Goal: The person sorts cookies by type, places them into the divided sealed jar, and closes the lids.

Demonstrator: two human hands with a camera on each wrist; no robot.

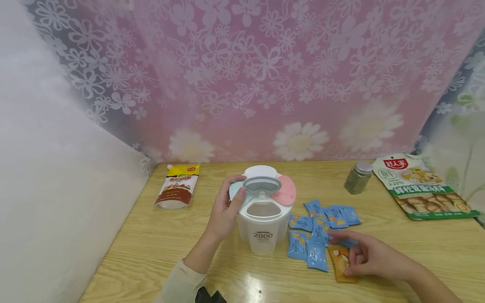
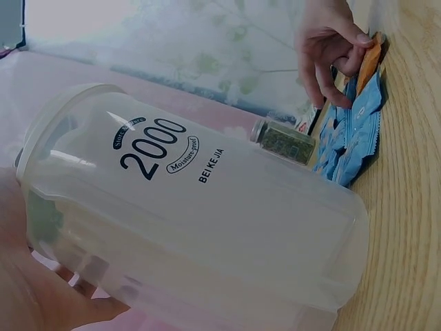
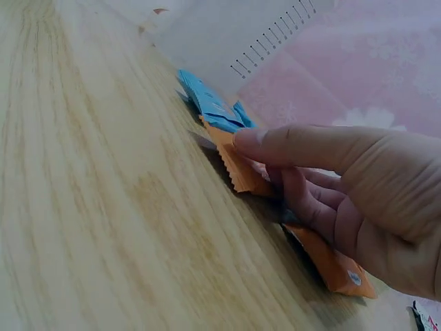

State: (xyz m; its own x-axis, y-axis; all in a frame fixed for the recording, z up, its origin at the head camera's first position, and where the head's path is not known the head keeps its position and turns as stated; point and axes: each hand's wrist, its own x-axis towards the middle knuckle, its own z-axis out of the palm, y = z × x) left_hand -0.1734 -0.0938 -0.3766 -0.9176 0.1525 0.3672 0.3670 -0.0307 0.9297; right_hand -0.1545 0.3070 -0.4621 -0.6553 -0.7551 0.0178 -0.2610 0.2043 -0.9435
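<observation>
While left hand (image 1: 227, 208) grips 1 container (image 1: 263, 236), right hand (image 1: 373, 259) pinching 1 orange packet (image 1: 338, 263), at least 8 blue packets (image 1: 316, 255) nearby

Container (image 1: 262, 229): smooth translucent plastic, w/ soft shine. Lid flaps (image 1: 285, 191): opaque plastic, approx. satin. Orange sachet (image 1: 339, 261) & blue sachets (image 1: 316, 254): thin plastic-type film, slightly glossy, creased, w/ crimped zigzag edges. Table (image 1: 151, 252): wood-grain top, smooth (v. shiny where the light hits). Jar (image 1: 357, 181): clear, glass or plastic, can't tell; cap (image 1: 363, 167) looks like metal. Pouch (image 1: 176, 190) & mushroom bag (image 1: 426, 189): glossy printed plastic film. Sleeve (image 1: 182, 283): matt cloth.
</observation>
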